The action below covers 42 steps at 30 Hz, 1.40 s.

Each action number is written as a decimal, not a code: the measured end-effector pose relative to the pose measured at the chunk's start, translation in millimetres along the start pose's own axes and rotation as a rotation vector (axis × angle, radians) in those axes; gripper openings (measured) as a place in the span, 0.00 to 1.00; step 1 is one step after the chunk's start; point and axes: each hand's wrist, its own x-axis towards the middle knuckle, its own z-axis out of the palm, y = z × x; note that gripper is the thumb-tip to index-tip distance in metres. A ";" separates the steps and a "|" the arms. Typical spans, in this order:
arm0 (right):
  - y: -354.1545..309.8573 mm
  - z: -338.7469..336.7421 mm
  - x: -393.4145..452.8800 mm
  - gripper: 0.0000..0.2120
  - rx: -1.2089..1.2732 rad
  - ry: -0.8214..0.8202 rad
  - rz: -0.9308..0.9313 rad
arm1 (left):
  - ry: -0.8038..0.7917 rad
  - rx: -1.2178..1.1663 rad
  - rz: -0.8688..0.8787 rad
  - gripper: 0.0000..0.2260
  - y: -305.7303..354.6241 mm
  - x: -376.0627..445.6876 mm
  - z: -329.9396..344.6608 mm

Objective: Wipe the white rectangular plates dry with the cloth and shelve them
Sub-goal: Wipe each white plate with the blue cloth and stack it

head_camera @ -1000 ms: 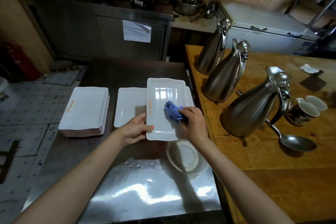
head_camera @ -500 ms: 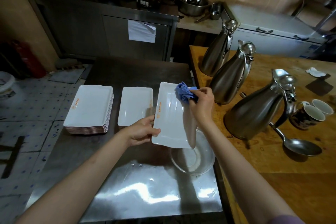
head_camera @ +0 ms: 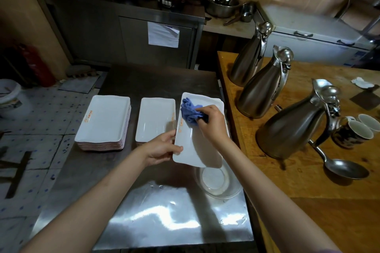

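1. The left hand (head_camera: 162, 148) pinches the near left edge of the white rectangular plate (head_camera: 195, 146), thumb on top and fingers beneath; this grip holds the plate above the steel tabletop (head_camera: 156, 217) so the cloth can press on it without it sliding
2. The right hand (head_camera: 211, 123) is clamped on the bunched blue cloth (head_camera: 190, 112), pressing it on the plate's far half, near the top left corner; balling the cloth likely gives a firm pad for rubbing
3. The plate's near end hangs over a clear glass bowl (head_camera: 219, 185), perhaps so drips fall there, though water in the bowl is hard to make out
4. Just left lies a low stack of plates (head_camera: 155, 119), and further left a taller stack of plates (head_camera: 103, 121); which pile is wiped and which waits I cannot tell
5. Steel jugs (head_camera: 261, 88), mugs (head_camera: 353, 131) and a ladle (head_camera: 341, 168) sit on the wooden tabletop (head_camera: 308, 201) to the right, well apart from the wiping
6. No shelf shows, so shelving is not yet done
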 end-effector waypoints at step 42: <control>-15.1 56.8 -87.3 0.18 -0.135 -0.300 -0.249 | 0.361 -0.058 -0.021 0.32 -47.4 -71.2 -70.0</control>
